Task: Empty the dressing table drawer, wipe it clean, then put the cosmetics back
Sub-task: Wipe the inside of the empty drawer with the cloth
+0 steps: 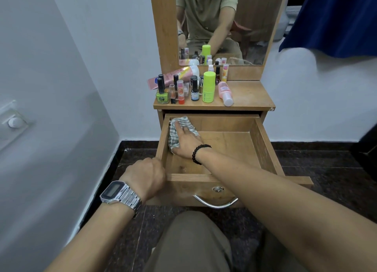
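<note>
A knee in olive trousers (pixel 191 243) fills the bottom of the view, and just above it the two forearms reach toward the pulled-out drawer (pixel 263 149) of the dressing table (pixel 248 96). The left hand (pixel 146 175), with a silver digital watch (pixel 120 194) on its wrist, is curled over the near left corner of the drawer's front panel, gripping the edge. The right hand (pixel 186 141), a black bead bracelet (pixel 199 154) on its wrist, lies inside the drawer with fingers spread flat, pressing a grey-and-white striped cloth (pixel 177 126) against the far left corner, where the floor meets the back and left walls. The rest of the drawer shows bare wood; its front carries a curved metal handle (pixel 216 203) and a small round lock (pixel 218 189). The cosmetics stand on the table top above — a lime-green bottle (pixel 209 87), a green nail polish (pixel 162 94), several dark-capped polishes, a pink tube (pixel 175 75) lying on its side and a pink bottle (pixel 225 93) tipped over near the front edge. Behind them the mirror (pixel 222 22) reflects the seated person's torso and arms.
</note>
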